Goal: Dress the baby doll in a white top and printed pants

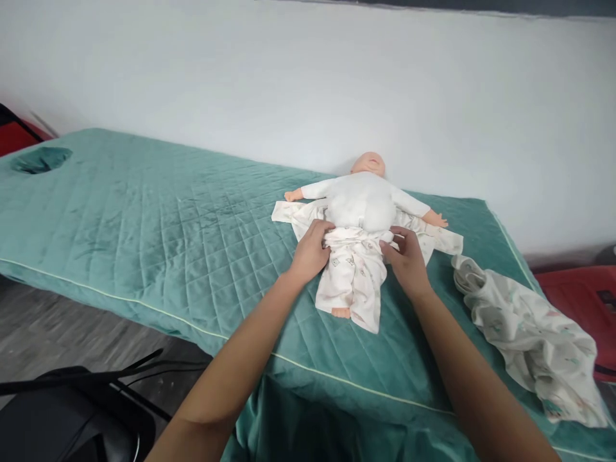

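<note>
A baby doll (363, 197) lies on its back with its head toward the wall and its arms spread out. Its white cloth body is bare above the waist, and patterned baby pants (353, 273) cover its legs; one foot pokes out of a pant leg. My left hand (312, 251) pinches the waistband on the left side. On the opposite side, the fingers of my right hand (405, 258) are closed on the waistband too. A matching open baby shirt (445, 240) is spread underneath the doll, its sleeves showing on both sides.
A crumpled patterned cloth (534, 333) lies at the bed's right end. The green quilted bed (144, 218) stands against a white wall and has a face hole (42, 160) at far left. A black chair (67, 417) is at lower left, and a red object (580, 295) at right.
</note>
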Demonstrator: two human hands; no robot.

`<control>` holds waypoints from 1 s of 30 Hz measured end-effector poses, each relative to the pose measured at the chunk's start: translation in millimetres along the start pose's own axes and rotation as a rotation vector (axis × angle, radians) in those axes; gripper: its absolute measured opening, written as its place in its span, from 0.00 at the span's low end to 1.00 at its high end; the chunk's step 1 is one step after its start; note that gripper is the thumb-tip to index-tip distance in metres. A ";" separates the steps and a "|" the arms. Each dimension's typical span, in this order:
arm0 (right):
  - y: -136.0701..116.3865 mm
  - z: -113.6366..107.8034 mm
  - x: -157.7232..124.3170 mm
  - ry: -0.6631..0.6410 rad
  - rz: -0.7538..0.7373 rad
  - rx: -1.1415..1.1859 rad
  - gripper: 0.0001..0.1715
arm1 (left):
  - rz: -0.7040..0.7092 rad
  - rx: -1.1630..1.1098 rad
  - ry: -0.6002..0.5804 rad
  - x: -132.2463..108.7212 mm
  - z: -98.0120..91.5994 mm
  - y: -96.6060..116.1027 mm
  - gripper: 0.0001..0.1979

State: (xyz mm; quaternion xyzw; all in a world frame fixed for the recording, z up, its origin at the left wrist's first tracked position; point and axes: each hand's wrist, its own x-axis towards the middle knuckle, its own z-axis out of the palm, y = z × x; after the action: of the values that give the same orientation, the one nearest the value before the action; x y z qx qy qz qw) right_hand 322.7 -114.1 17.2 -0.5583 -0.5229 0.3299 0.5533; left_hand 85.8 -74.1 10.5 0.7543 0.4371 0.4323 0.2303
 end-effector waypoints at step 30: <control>-3.6 3.4 -28.7 -0.054 -0.136 -0.272 0.18 | -0.061 -0.064 -0.054 -64.9 -12.0 21.5 0.08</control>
State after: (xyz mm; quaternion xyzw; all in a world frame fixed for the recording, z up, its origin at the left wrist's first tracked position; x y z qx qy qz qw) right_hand 312.0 -141.0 14.1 -0.5823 -0.6142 0.2326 0.4791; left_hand 69.6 -141.1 3.1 0.7444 0.4393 0.4183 0.2791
